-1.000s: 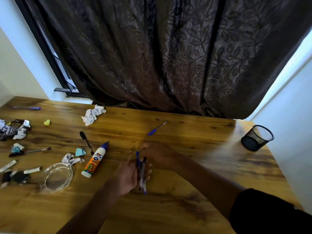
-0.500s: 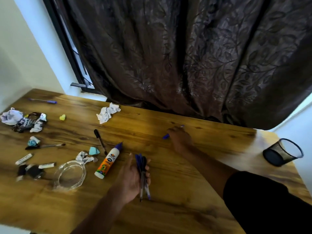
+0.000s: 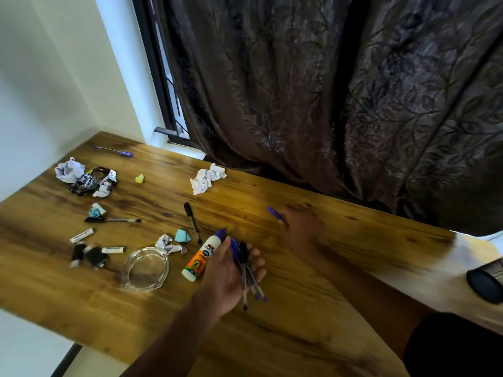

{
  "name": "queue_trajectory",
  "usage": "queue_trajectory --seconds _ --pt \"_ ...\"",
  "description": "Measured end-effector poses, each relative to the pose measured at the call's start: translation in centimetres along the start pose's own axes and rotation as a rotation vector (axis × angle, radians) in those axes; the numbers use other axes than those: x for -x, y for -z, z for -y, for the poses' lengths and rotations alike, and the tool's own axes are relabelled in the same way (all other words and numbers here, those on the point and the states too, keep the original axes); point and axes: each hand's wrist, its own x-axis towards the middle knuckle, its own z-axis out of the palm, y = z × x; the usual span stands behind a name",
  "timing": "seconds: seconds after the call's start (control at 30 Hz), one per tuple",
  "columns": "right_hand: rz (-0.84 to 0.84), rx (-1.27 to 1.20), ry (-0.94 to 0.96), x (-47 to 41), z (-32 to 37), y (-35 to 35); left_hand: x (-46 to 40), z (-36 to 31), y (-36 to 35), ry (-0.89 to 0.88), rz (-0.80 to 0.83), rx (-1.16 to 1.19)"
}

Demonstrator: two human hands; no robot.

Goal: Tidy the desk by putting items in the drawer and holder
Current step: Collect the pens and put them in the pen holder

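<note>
My left hand point(image 3: 231, 270) hovers over the wooden desk point(image 3: 313, 308), closed around a bundle of pens point(image 3: 246, 276) with blue and black caps, tips pointing toward me. My right hand point(image 3: 302, 229), blurred, grips a blue pen point(image 3: 274, 213) whose cap end sticks out to the left. The black mesh holder point(image 3: 485, 281) lies at the desk's right edge, partly cut off. A glue bottle point(image 3: 204, 254) lies just left of my left hand. A black pen point(image 3: 192, 221), another black pen point(image 3: 113, 220) and a far blue pen point(image 3: 113, 151) lie loose.
Crumpled papers point(image 3: 207, 177), a wrapper pile point(image 3: 91, 180), a yellow scrap point(image 3: 139, 178), a teal eraser point(image 3: 181, 236), a clear glass dish point(image 3: 144, 269) and small white and black items point(image 3: 92, 250) litter the left half. A dark curtain point(image 3: 326, 91) hangs behind.
My right hand left the bundle, reached out to the blue pen farther back and took hold of it. My left hand kept the bundle. The view swung left.
</note>
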Motion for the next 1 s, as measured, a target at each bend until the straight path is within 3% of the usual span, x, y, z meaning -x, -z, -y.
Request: queue_trajectory --seconds 0.13,0.4,0.5,0.63,1.0 --pt "0.065 -0.365 0.006 1.9 6.2 2.6 -0.3 -0.8 -0.8 -0.044 -0.021 0.073" --pt "0.201 -0.307 0.11 4.4 11.6 1.1 1.2 -2.9 -0.6 -0.092 0.017 0.158" --pt "0.151 -0.3 0.165 3.9 12.8 1.3 1.7 -3.5 0.2 -0.161 -0.042 0.122" --pt "0.035 -0.464 0.104 1.4 13.9 1.6 2.3 -4.5 2.7 -0.197 -0.101 0.159" --pt "0.289 -0.101 0.073 -7.3 20.5 -4.5 6.2 -8.8 9.5 -0.281 -0.098 0.253"
